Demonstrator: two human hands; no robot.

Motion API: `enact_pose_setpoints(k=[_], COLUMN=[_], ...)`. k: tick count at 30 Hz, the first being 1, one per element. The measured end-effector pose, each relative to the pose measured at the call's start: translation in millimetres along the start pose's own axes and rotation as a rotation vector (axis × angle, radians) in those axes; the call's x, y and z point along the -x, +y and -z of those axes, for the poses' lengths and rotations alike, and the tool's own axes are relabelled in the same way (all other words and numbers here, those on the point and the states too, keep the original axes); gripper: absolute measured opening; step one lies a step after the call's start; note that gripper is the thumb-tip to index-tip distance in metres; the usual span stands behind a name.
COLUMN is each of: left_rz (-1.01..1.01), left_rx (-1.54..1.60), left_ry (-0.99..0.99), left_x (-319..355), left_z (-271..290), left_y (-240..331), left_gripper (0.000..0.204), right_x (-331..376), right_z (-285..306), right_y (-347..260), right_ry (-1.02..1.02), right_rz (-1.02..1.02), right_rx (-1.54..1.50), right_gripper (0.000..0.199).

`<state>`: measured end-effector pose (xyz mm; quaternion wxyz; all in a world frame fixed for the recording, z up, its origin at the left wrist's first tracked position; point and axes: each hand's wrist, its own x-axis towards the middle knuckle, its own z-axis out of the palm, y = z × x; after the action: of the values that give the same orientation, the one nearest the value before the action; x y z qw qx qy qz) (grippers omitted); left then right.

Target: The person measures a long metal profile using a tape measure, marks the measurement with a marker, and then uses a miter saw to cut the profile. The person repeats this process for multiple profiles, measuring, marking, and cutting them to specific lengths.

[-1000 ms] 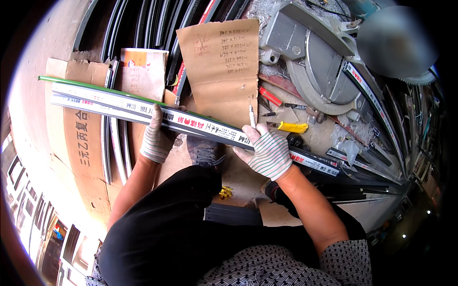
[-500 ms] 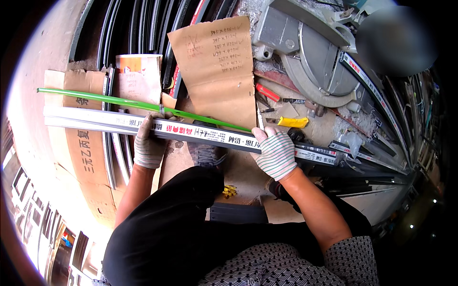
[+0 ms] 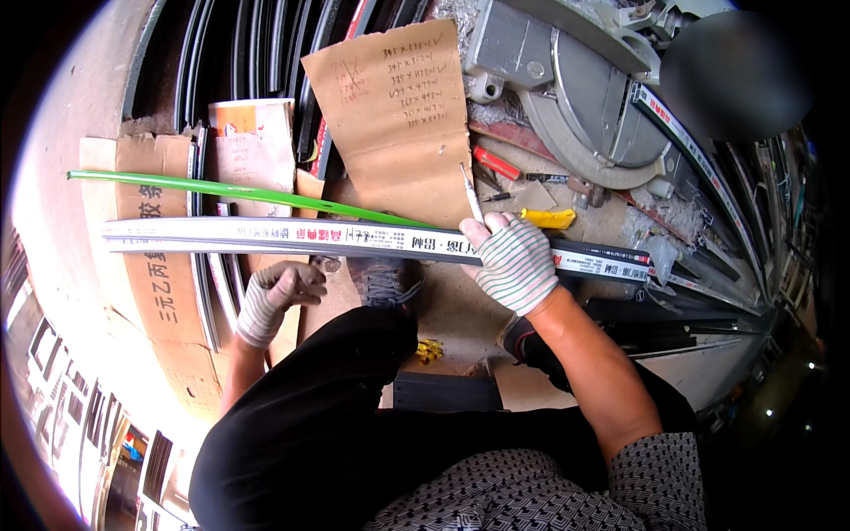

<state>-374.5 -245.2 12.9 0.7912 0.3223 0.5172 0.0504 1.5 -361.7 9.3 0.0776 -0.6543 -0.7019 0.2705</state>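
Observation:
A long grey-white aluminium profile [image 3: 372, 241] with printed film lies crosswise before me. My right hand [image 3: 513, 264], in a striped knit glove, is closed around it right of the middle. A slim white pen [image 3: 471, 195] sticks up from between that hand's fingers. My left hand [image 3: 280, 301], gloved too, is off the profile, just below it, with its fingers loosely bent and nothing visible in them. Behind the profile a bright green strip [image 3: 239, 192] slants down to the right. A brown cardboard sheet [image 3: 398, 115] with handwriting lies beyond the right hand.
A grey mitre saw [image 3: 593, 106] stands at the far right. A red-handled tool [image 3: 496, 164] and a yellow-handled cutter [image 3: 547, 218] lie before it. Black profiles [image 3: 266, 49] are stacked far left, flattened cardboard [image 3: 159, 292] at the left, and more profiles [image 3: 717, 190] at the right.
My left hand has let go of the profile and drawn back toward me. The profile has shifted right, its left part lower. My right hand keeps its grip, the pen now standing more exposed.

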Motion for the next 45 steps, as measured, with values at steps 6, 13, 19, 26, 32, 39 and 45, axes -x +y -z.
enact_pose_setpoints(k=[6,13,19,26,32,39,45], left_rz=[-0.302,-0.514,-0.388,-0.427,-0.308,-0.267,-0.235], left_rx=[-0.246,-0.840,-1.307,-1.433,-1.440,-1.435,-1.402], left_ry=[-0.102,0.118,0.082,0.138,0.172,0.325,0.477], left_x=[15,-11,-18,-17,-2,30,64], left_z=[-24,-57,-58,-47,-31,17,62], left_y=[67,88,51,33,29,7,-26], left_gripper=[0.049,0.050,0.072,0.041,0.046,0.041,0.045], right_x=[-10,-24,-36,-51,-69,-91,-92], right_z=[-1,-1,-6,-11,-3,4,16], right_y=[2,-18,-29,-36,-47,-46,-57], right_ry=[0.013,0.022,0.079,0.103,0.056,0.201,0.243], right_rz=[0.057,0.177,0.269,0.327,0.366,0.429,0.396], right_rx=[-0.004,0.006,0.026,0.027,0.073,0.095,0.013], right_gripper=[0.050,0.032,0.015,0.010,0.019,0.035,0.057])
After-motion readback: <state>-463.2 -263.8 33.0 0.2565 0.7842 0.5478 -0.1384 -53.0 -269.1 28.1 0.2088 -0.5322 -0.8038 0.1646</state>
